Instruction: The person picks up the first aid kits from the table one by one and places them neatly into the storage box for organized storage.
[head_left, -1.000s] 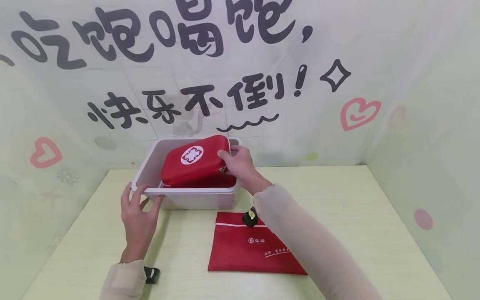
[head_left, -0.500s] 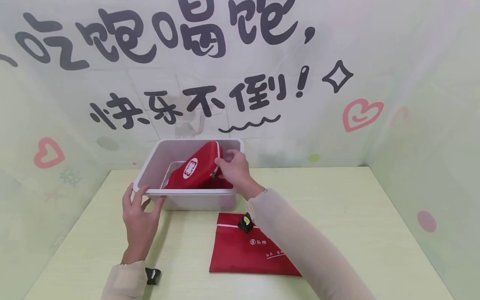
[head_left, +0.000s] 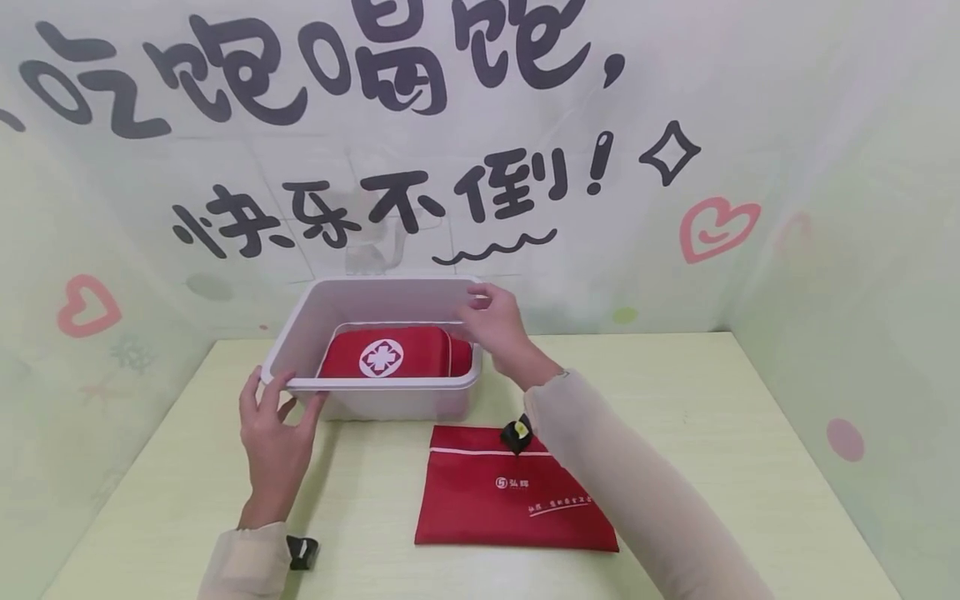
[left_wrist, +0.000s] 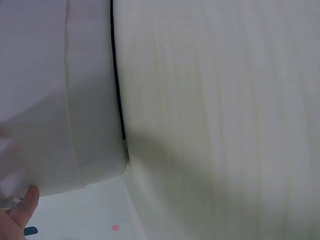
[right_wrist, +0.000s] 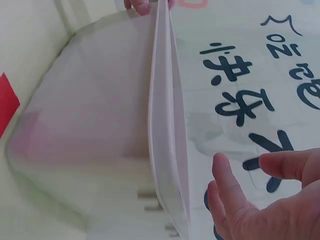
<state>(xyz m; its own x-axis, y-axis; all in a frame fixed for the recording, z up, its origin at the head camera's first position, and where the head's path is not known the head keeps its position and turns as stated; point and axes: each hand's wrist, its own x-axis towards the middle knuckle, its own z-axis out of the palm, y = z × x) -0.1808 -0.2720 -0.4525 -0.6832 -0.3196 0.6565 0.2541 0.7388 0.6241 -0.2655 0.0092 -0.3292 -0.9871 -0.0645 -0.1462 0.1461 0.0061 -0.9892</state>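
Note:
A white plastic storage bin (head_left: pixel 378 400) stands at the back of the table. Inside lies a red first-aid case (head_left: pixel 423 354) with a white cross emblem, beside another red item (head_left: pixel 461 357) at the bin's right end. My left hand (head_left: pixel 277 437) grips the bin's front left corner, fingers over the rim and thumb against the front wall. In the left wrist view its fingertip (left_wrist: pixel 31 197) shows at the bin's edge. My right hand (head_left: pixel 497 321) hovers by the right rim, fingers spread and holding nothing; the right wrist view shows that hand (right_wrist: pixel 265 200) apart from the rim.
A flat red zippered pouch (head_left: pixel 487 517) with white print lies on the table in front of the bin, partly under my right forearm. The pale wood table (head_left: pixel 675 433) meets a printed wall (head_left: pixel 570 283) behind the bin. Side walls rise left and right.
The first-aid case, tilted in my right hand a second ago, has gone down flat into the bin. My right hand has let go and lifted slightly. My left hand has stayed put.

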